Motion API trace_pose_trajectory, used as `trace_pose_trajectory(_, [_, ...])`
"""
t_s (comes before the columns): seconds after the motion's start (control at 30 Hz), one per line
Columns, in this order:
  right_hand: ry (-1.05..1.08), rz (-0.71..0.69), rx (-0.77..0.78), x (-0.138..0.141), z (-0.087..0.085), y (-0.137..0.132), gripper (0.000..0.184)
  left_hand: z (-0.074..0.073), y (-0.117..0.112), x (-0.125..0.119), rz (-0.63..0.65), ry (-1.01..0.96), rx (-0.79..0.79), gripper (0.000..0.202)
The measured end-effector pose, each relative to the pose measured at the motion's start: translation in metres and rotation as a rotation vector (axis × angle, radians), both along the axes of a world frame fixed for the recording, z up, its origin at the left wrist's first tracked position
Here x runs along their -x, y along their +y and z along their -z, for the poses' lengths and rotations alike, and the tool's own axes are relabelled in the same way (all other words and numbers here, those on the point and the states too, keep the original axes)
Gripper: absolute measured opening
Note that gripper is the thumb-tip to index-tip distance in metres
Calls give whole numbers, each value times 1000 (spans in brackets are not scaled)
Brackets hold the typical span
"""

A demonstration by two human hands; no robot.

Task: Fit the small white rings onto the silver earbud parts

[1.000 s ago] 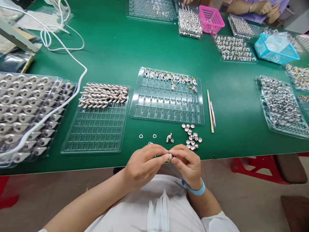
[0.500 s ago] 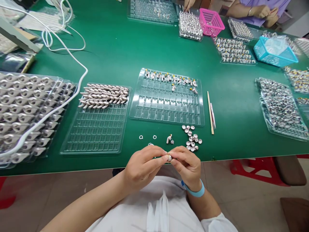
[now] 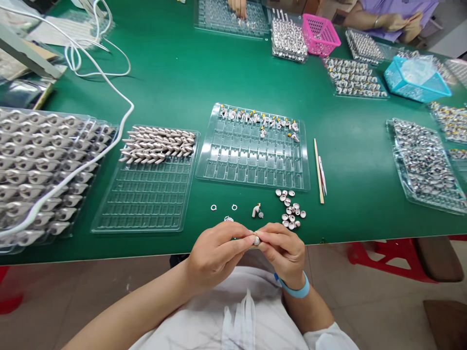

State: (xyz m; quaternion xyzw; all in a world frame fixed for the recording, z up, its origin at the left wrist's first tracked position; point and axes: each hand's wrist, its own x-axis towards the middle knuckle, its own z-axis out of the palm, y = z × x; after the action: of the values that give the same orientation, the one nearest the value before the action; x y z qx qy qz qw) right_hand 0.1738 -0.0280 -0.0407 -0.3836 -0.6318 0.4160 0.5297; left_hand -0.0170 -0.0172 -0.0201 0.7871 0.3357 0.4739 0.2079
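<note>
My left hand (image 3: 215, 253) and my right hand (image 3: 282, 250) meet at the table's front edge, pinching one small silvery-white part (image 3: 257, 240) between their fingertips. Fingers cover most of that part, so its exact kind is hidden. Just beyond lies a small earphone-like piece (image 3: 257, 210) with a yellow tip and a round disc. Several round metal cups (image 3: 292, 214) are scattered to its right. White rings (image 3: 234, 207) lie to the left, some partly behind my left hand. A clear tray (image 3: 255, 155) farther back holds several similar yellow-tipped pieces along its top rows.
Tweezers (image 3: 322, 177) lie beside a wooden stick (image 3: 318, 170). Left stand a tray of grey shells (image 3: 142, 194) and a fuller stack (image 3: 40, 165), crossed by a white cable (image 3: 98, 68). Pink (image 3: 321, 36) and blue baskets (image 3: 419, 85) stand across the table, near a co-worker's hands (image 3: 401, 24).
My hands stay together on the small part with barely any movement. Across the table, another person's hand has moved left over the far clear tray.
</note>
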Motion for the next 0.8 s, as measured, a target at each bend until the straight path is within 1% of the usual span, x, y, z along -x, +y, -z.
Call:
trace_pose_trajectory(0.2, [-17, -19, 2, -2, 1, -1, 31, -1, -1, 1, 20, -5, 26, 22])
trace_pose_trajectory(0.3, [-28, 7, 2, 0, 1, -2, 31, 0, -1, 0, 10, -26, 29, 23])
trace_pose_trajectory(0.47, [-15, 32, -25, 4, 0, -3, 34, 2, -2, -1, 6, -51, -3, 24])
trace_pose_trajectory(0.63, [-20, 54, -47, 5, 0, -5, 38, 2, -2, 0, 4, -17, -18, 24])
trace_pose_trajectory(0.8, [-52, 87, -69, 6, 2, -7, 39, 2, 0, 2, 2, 12, -67, 23])
